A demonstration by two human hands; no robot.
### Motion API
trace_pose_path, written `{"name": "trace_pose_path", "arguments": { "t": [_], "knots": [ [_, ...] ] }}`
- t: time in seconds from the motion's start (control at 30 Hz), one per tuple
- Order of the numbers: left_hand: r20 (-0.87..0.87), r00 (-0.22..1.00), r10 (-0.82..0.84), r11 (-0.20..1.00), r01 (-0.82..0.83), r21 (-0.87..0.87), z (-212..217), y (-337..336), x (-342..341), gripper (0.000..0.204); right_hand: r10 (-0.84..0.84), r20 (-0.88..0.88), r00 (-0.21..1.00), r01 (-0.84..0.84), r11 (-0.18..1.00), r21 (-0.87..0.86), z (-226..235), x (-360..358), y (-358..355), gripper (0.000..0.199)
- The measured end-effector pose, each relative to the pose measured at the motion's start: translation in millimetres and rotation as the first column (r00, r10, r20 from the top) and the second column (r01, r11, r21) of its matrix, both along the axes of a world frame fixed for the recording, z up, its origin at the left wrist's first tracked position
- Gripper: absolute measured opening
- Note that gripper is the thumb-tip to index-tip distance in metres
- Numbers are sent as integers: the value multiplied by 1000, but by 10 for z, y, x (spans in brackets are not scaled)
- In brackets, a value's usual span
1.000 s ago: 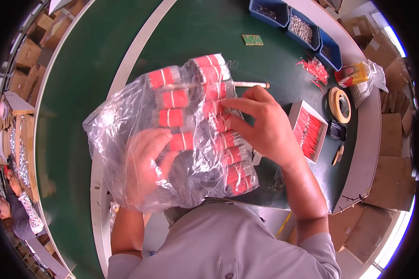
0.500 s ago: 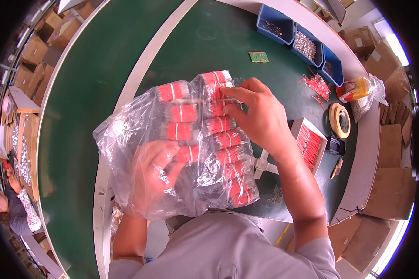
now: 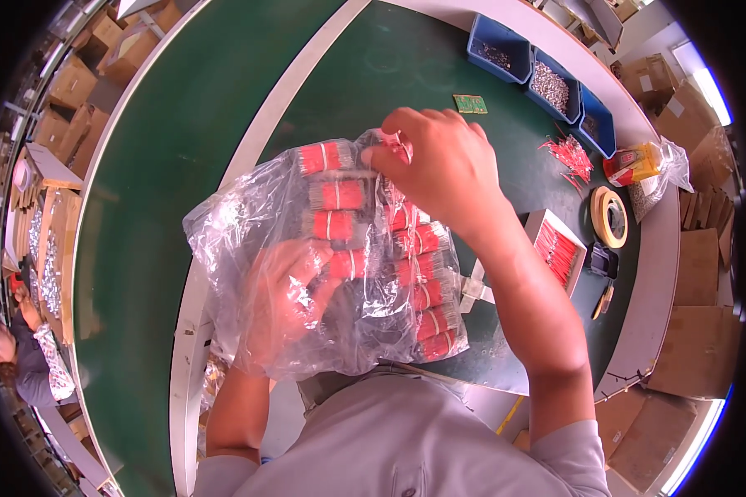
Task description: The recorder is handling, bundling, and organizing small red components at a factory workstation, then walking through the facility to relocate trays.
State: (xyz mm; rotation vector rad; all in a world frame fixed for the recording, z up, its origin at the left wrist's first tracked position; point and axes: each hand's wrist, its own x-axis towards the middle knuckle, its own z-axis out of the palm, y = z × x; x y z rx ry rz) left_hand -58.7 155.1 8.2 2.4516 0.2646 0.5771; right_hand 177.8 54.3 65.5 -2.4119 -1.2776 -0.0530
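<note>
A clear plastic bag [image 3: 232,207] holds bundles of short red wires with pale ends, banded and stacked in two columns. My left hand [image 3: 286,290] is inside the bag, seen through wrinkled plastic, its thumb and fingers closed on a wire bundle [image 3: 346,264] low in the left column. At the far end of the right column, my right hand [image 3: 448,157] curls over the bag. Its thumb and bent forefinger close around a red bundle [image 3: 399,147], mostly covered by the hand. Below it, further bundles [image 3: 423,238] show through the plastic.
On the green table [image 3: 348,83] are three blue bins [image 3: 499,54] of small metal parts, a green circuit board [image 3: 470,103], loose red wires [image 3: 570,159], tape rolls [image 3: 608,217] and a white box [image 3: 576,277] of red wires. A person [image 3: 33,360] is at far left.
My right hand has moved up and left, going from fingers laid on the right column to curling round its far end. My left hand still grips the same bundle inside the bag.
</note>
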Motion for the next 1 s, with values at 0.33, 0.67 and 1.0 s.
{"name": "trace_pose_path", "arguments": {
  "t": [0.33, 0.67, 1.0],
  "knots": [
    [29, 1000, -12, 999, 11, 33, -103, 26, 15, 39, 18, -193, 981, -93, 916, -390, 71, 179, 699, 43],
    [77, 997, 23, 999, -26, 41, -142, 78, -70, 36, 370, -114, 922, -379, 923, -62, -84, -348, 290, 20],
    [57, 997, -50, 998, 48, 37, -64, 52, -55, 44, 307, -32, 951, -305, 950, 62, -189, -508, -7, 25]
  ]
}}
